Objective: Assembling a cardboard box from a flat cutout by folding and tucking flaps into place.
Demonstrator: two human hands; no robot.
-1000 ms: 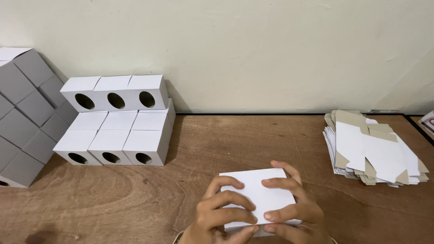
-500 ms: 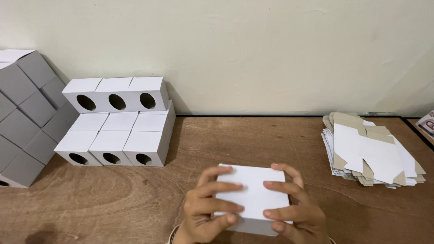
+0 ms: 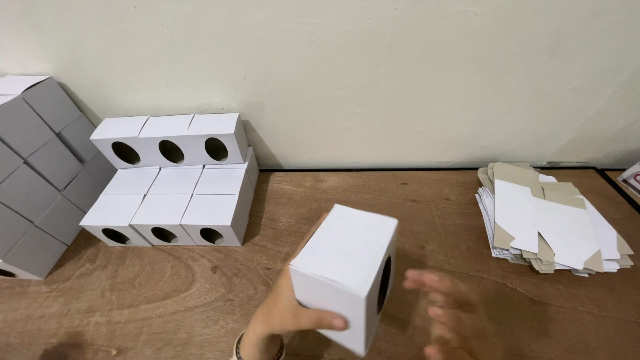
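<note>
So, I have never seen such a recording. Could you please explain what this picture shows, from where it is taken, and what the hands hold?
There is no machine, only a person's two bare hands. The camera sits on the person's head and looks down at a wooden table. The left hand holds a folded white box with a round hole in one side. The right hand is open beside it and blurred, not touching the box. At the back left, finished white boxes stand stacked by the wall, with grey boxes further left. On the right lies a pile of flat cardboard sheets, not yet folded.
</note>
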